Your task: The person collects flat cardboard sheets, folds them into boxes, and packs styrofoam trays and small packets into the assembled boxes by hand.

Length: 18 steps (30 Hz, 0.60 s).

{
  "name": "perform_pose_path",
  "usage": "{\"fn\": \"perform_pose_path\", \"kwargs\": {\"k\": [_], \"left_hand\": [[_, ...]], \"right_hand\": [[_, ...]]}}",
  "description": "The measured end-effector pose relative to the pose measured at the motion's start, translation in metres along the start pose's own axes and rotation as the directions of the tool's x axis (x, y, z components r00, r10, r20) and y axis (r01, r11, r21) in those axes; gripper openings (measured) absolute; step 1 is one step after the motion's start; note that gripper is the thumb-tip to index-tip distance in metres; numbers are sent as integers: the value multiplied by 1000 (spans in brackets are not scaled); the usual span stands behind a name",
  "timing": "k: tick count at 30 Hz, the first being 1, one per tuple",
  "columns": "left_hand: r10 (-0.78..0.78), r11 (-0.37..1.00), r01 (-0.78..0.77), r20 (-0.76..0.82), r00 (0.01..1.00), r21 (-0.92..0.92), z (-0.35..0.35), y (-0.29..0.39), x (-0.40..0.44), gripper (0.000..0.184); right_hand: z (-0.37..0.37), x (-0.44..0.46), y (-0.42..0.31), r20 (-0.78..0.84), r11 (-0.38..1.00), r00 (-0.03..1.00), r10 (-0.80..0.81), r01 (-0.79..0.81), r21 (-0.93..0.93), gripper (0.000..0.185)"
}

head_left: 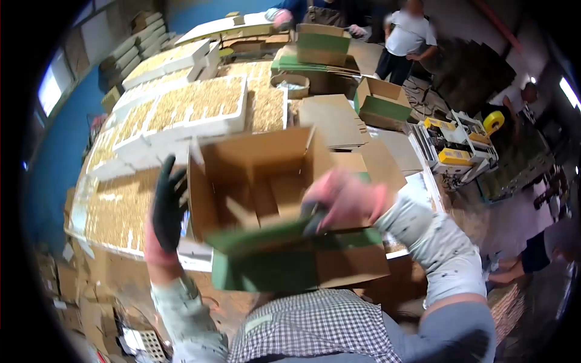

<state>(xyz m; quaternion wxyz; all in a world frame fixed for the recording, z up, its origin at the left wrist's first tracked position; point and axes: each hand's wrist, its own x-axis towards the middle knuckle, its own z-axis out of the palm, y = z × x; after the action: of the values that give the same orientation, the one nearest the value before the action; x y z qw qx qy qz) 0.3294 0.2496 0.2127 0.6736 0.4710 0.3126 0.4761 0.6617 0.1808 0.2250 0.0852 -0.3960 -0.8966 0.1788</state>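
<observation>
An open cardboard box [266,145] with a green outside stands tilted in front of me, its brown inside facing me. My right hand [345,196], in a pink and dark glove, is closed on the box's near right edge and blurred by motion. Just left of the box is my left hand [167,209], in a dark and pink glove, raised with its fingers apart. Beneath the box, near my apron, lies a flat green and brown cardboard piece [302,266].
White trays [196,106] full of small tan pieces are stacked at the left. Flat cardboard sheets [331,121] and another open green box [382,103] lie beyond. A yellow and grey machine [457,145] stands right. Several people are around the table.
</observation>
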Motion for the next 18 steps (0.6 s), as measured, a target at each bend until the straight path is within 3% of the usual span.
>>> {"fn": "perform_pose_path", "kwargs": {"k": [1, 2, 3, 4, 5, 6, 7, 8, 9, 10, 12, 13, 14, 15, 16, 18], "left_hand": [[36, 947, -40, 20, 999, 317, 3, -11, -3, 55], [74, 798, -85, 43, 996, 597, 1, -26, -3, 60], [69, 748, -73, 33, 997, 660, -6, -35, 0, 63], [72, 690, -68, 26, 997, 721, -16, -36, 8, 67], [33, 745, -48, 35, 999, 665, -30, -34, 13, 67], [-15, 794, -14, 43, 999, 608, -41, -31, 17, 68], [-56, 799, 24, 35, 998, 601, -40, -21, 19, 67], [-102, 791, 71, 16, 995, 607, -35, -11, 20, 67], [-100, 793, 82, -3, 995, 603, -25, 0, 16, 67], [-99, 795, 91, -19, 995, 599, -17, 11, 10, 66], [-69, 867, 114, -108, 992, 486, -12, 23, -2, 66], [-147, 842, 239, -220, 964, 483, -13, 31, -7, 65], [-200, 806, 303, -248, 948, 508, -23, 29, -6, 65], [-252, 765, 365, -275, 928, 530, -33, 27, -5, 65], [-303, 719, 424, -301, 904, 550, -43, 25, -4, 64], [-247, 693, 381, -295, 923, 612, -50, 6, -9, 64]], "right_hand": [[3, 4, -8, -65, 993, 996, -59, 65, 101, 34], [1, 8, -11, -128, 971, 985, -117, 141, 195, 36], [-5, 15, 4, -412, 833, 888, -202, 377, 405, 41], [-14, 22, 35, -549, 756, 834, -59, 397, 520, 36], [-23, 28, 65, -663, 658, 743, 86, 458, 598, 35], [-9, 46, 138, -668, 709, 713, 212, 358, 607, 40], [-14, 36, 144, -529, 885, 711, 463, -345, 311, 46], [28, 51, 206, -473, 848, 706, 528, -464, 255, 51], [59, 54, 240, -316, 784, 720, 617, -594, 179, 57], [79, 50, 233, -299, 685, 690, 659, -715, -141, 65], [128, 57, 256, -255, 597, 623, 739, -782, -178, 73], [113, 50, 226, -79, 681, 697, 713, -715, -160, 69], [113, 47, 211, -61, 736, 750, 659, -659, -153, 61], [148, 42, 220, -145, 934, 955, 260, -287, -214, 55], [152, 32, 190, -195, 949, 929, 314, -308, 60, 43], [115, 31, 161, -60, 914, 913, 403, -405, -33, 41]]}}
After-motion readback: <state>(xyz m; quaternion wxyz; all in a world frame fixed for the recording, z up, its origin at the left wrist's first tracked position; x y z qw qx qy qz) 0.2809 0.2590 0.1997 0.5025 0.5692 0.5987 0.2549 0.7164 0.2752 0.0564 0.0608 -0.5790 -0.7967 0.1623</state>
